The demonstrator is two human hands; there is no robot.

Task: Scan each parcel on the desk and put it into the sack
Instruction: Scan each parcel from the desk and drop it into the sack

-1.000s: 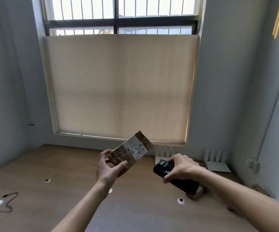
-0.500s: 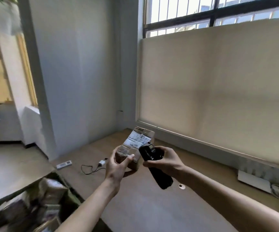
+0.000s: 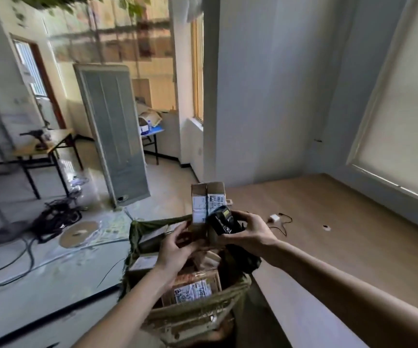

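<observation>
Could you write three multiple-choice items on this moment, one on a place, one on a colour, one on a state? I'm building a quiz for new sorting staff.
1. Where is the brown cardboard parcel with the white labels?
A. flat on the desk
B. held up over the open sack
C. on the floor

2. What colour is the handheld scanner?
A. black
B. yellow
C. white

3. What state is the green-brown woven sack in?
A. tied shut
C. open and empty
B. open with parcels inside

Answers:
1 B: the left hand holds the parcel upright above the sack's mouth.
2 A: the scanner gripped in the right hand is black with a small screen.
3 B: the sack's mouth gapes and labelled cardboard boxes lie inside.
</observation>
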